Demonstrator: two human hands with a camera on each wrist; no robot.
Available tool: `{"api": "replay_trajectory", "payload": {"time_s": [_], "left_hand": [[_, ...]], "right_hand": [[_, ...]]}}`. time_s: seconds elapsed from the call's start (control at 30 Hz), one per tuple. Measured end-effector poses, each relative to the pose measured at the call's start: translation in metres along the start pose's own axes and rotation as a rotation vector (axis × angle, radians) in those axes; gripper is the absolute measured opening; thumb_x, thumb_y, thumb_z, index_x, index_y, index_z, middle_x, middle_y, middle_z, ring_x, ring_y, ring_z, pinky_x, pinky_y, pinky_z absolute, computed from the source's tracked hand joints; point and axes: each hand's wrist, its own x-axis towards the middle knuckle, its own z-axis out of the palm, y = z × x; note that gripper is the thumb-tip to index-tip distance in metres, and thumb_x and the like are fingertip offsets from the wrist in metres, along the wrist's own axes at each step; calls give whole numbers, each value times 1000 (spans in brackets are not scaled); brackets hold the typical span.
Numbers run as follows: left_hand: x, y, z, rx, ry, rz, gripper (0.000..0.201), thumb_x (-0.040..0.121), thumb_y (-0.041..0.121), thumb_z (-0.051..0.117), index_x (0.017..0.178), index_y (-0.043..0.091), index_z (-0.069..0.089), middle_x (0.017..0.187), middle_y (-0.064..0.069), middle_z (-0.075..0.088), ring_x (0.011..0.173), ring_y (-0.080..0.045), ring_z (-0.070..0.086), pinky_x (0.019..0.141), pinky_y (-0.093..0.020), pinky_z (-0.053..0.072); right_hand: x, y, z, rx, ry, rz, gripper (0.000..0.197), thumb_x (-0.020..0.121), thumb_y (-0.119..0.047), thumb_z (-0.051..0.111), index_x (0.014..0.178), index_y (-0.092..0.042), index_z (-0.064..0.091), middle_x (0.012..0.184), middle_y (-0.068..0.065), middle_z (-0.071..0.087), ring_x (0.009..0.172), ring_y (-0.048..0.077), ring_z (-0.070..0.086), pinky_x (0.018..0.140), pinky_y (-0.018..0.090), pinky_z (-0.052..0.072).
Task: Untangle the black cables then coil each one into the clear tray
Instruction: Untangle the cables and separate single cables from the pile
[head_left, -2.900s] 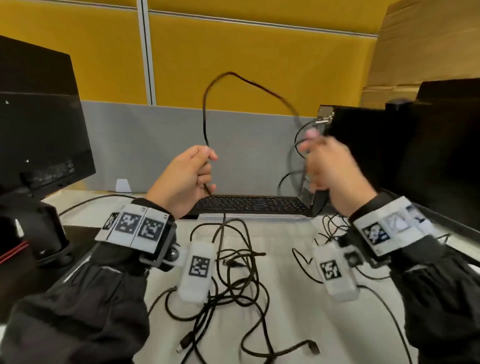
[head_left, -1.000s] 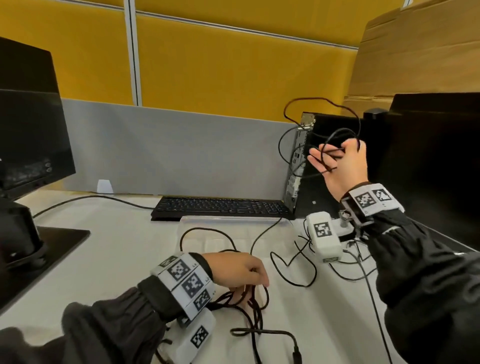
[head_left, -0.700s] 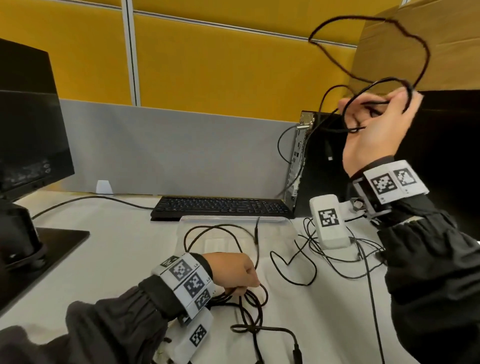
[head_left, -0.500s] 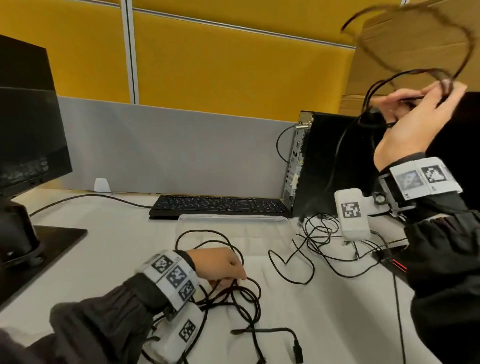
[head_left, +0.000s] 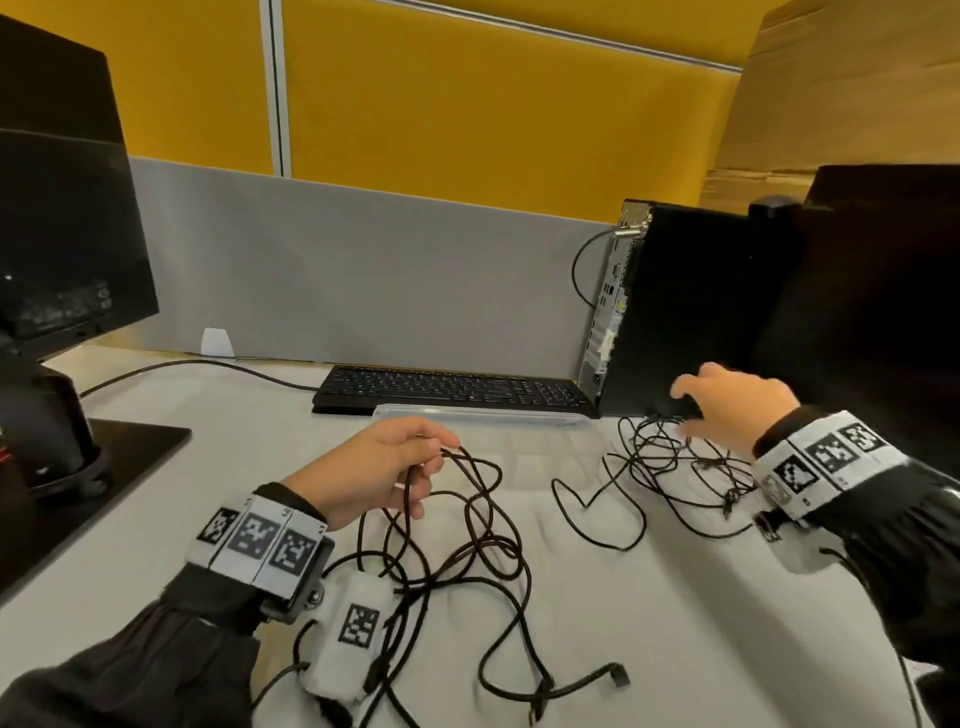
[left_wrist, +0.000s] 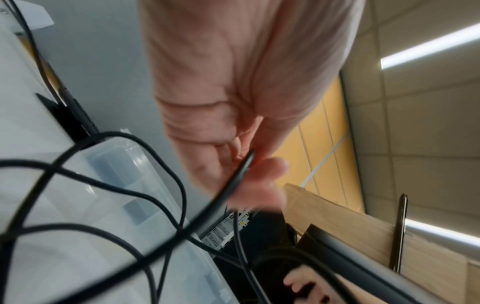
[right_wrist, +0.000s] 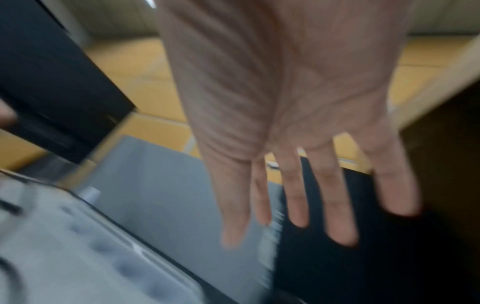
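Note:
In the head view my left hand (head_left: 431, 457) pinches a strand of the thick black cable (head_left: 483, 545), whose loops lie tangled on the white desk and reach over the near part of the clear tray (head_left: 483, 414). The left wrist view shows that strand (left_wrist: 233, 185) held between thumb and fingers (left_wrist: 262, 170), with the tray (left_wrist: 116, 164) below. A thinner black cable (head_left: 660, 467) lies in a loose pile right of the tray. My right hand (head_left: 691, 410) hovers over that pile, holding nothing. Its fingers (right_wrist: 337, 205) are straight and spread in the blurred right wrist view.
A black keyboard (head_left: 452, 389) lies just behind the tray, and a black PC tower (head_left: 675, 312) stands at its right. A monitor (head_left: 52, 234) on a black base (head_left: 104, 467) is at the left, another dark screen (head_left: 883, 312) at the right.
My right hand held loops of the thin cable high at the right; it has come down and let go, and the cable lies piled on the desk. My left hand now pinches a strand.

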Motion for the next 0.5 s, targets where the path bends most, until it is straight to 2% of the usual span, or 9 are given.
{"api": "replay_trajectory", "payload": {"time_s": [0.03,0.07,0.1,0.17,0.2,0.27,0.37,0.43,0.5], "left_hand": [[0,-1,1,-19,23,12,22,99,8,38,106,9,59,64,2,48,49,-8,44,46,-22,43],[1,-3,1,-40,49,21,23,99,8,38,104,10,60,64,3,49,50,-7,43,45,-20,39],[2,-5,1,-63,77,27,23,99,8,37,102,11,60,65,3,50,51,-6,43,44,-18,35],[3,-8,1,-107,139,36,25,99,7,36,100,12,61,67,2,50,54,-6,41,42,-16,31],[4,-9,-1,-132,168,43,26,100,7,36,100,11,61,68,1,49,54,-6,40,41,-15,30],[2,-8,-4,-189,195,62,26,100,7,35,101,11,61,67,1,49,53,-6,38,40,-15,28],[-6,-3,-10,-277,204,103,25,98,5,35,101,9,59,62,3,48,48,-5,36,39,-15,25],[-10,-2,-16,-322,227,127,25,97,4,34,100,8,58,59,3,44,45,-5,33,37,-15,23],[-12,-2,-21,-389,260,142,25,96,4,32,99,8,57,56,3,40,42,-5,29,35,-15,21]], "right_hand": [[-9,-16,-7,97,97,-80,34,90,-46,52,118,-27,50,115,1,51,96,18,57,80,30,48],[-20,-35,-13,219,115,-197,28,91,-47,49,107,-25,54,107,0,54,89,16,56,78,28,48],[-32,-54,-17,325,43,-333,29,91,-50,47,99,-23,55,101,0,57,84,14,55,76,27,48],[-59,-92,-23,393,-283,-553,44,89,-58,43,96,-18,59,93,-1,61,78,12,55,76,26,47],[-69,-108,-21,350,-439,-601,52,87,-62,42,98,-15,61,91,0,63,76,13,57,74,27,46],[-75,-132,-8,184,-547,-599,65,86,-67,39,104,-8,62,93,6,65,78,18,60,72,29,44],[-65,-150,9,43,-433,-539,62,87,-63,43,112,-9,58,107,8,64,85,20,56,75,32,42],[-55,-152,16,249,-458,-546,44,91,-51,49,111,-14,58,103,5,67,71,12,55,69,26,45],[-48,-152,21,552,-475,-546,25,93,-40,52,105,-19,59,90,1,68,57,6,55,55,19,45]]}}
